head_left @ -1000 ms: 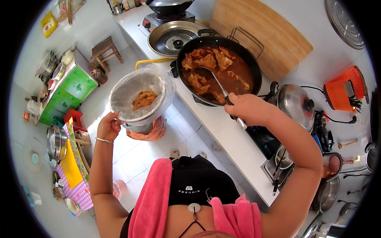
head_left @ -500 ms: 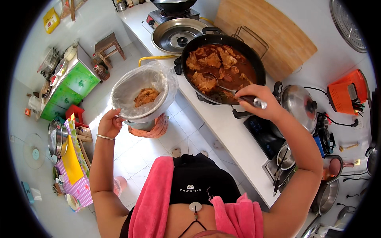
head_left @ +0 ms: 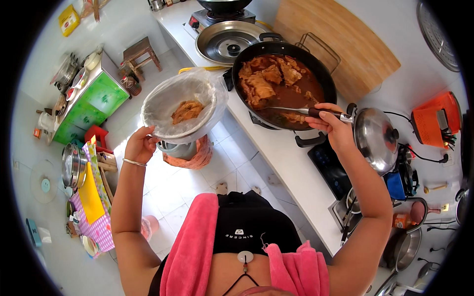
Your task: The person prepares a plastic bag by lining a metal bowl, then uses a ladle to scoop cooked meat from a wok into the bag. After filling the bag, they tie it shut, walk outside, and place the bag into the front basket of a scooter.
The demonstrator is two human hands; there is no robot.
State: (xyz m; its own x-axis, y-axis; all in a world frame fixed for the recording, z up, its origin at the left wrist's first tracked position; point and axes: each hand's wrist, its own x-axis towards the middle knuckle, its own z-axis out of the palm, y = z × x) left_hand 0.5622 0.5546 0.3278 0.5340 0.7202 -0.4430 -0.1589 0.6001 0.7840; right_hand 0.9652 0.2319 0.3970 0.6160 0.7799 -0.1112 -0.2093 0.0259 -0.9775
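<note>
The right hand (head_left: 332, 126) is wrapped around the handle of a metal ladle (head_left: 286, 109), its head hidden in the sauce and browned meat (head_left: 258, 89) of a black wok (head_left: 328, 74) left of that grip. The left hand (head_left: 141, 144), fingers partly hidden, clasps a plastic-lined bowl (head_left: 167, 106); beyond that grip, inside, lies one brown piece (head_left: 187, 112).

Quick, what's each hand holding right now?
Left hand: closed, holding the plastic-lined bowl by its edge.
Right hand: closed, holding the ladle by its handle.
</note>
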